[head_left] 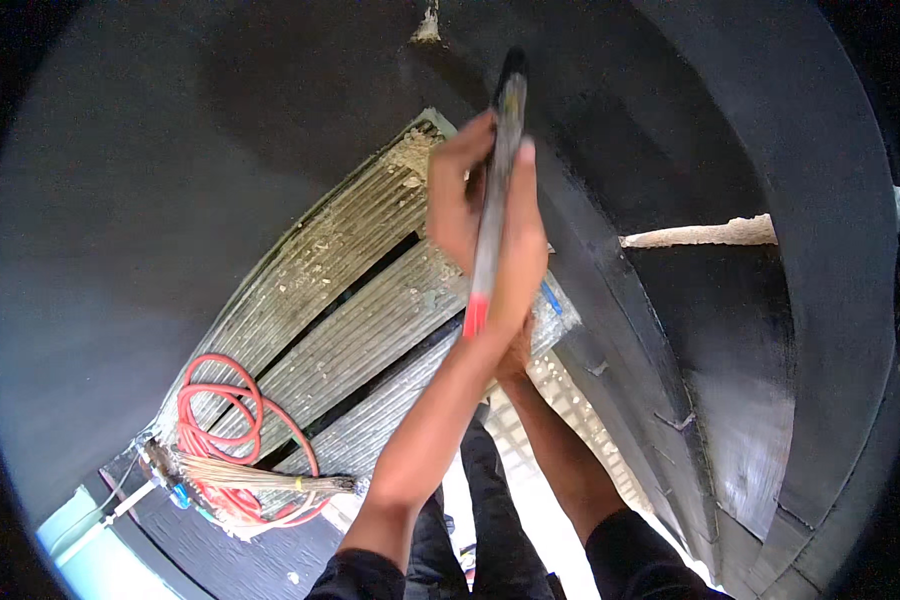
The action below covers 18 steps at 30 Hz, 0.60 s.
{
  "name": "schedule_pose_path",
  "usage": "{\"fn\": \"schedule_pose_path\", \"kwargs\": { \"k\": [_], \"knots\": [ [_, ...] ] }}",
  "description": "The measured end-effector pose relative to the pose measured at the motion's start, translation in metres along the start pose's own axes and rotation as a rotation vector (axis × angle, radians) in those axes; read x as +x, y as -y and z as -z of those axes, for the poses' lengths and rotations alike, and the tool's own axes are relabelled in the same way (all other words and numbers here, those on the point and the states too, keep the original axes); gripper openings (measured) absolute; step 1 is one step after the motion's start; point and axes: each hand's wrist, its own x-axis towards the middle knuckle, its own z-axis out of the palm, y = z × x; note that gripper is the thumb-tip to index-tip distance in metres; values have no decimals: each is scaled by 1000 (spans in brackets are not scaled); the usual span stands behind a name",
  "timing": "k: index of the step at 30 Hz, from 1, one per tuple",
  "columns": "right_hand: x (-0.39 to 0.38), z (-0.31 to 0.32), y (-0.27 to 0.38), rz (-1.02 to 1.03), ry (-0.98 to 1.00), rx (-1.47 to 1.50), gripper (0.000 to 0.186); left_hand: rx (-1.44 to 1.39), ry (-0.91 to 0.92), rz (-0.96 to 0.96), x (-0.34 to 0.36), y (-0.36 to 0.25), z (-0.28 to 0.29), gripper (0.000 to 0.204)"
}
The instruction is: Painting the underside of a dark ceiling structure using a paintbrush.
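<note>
My left hand (485,200) is raised over the far end of a ribbed platform, its fingers closed around a long, slim grey tool (488,240). The tool has a red lower end and a black tip; motion blurs it, so its exact kind is unclear. Its tip points up toward a dark wall surface (590,120), and I cannot tell whether they touch. Behind the left wrist, my right hand (516,352) is mostly hidden, with its fingers out of sight. Above the tool, a pale bare patch (427,27) breaks the dark surface.
Ribbed planks (360,300) with dark gaps between them carry crumbs of debris. A coiled red hose (255,400) and a bundle of thin sticks (255,474) lie at the near left. A small blue item (551,297) sits by the right edge. A beige strip (705,234) crosses the dark panels.
</note>
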Motion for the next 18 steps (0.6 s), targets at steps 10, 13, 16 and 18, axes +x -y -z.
{"fn": "schedule_pose_path", "kwargs": {
  "k": [10,13,16,18],
  "knots": [
    [17,-10,53,335,-196,-287,66,-185,277,-97,-71,4,17,20],
    [9,24,-63,78,-138,-123,67,-152,71,-38,-45,5,-19,29],
    [4,1,12,428,-253,-656,78,-70,-38,55,1,21,-9,28],
    [10,1,4,56,-179,-497,67,-35,73,-73,-12,25,-30,28]
  ]
}}
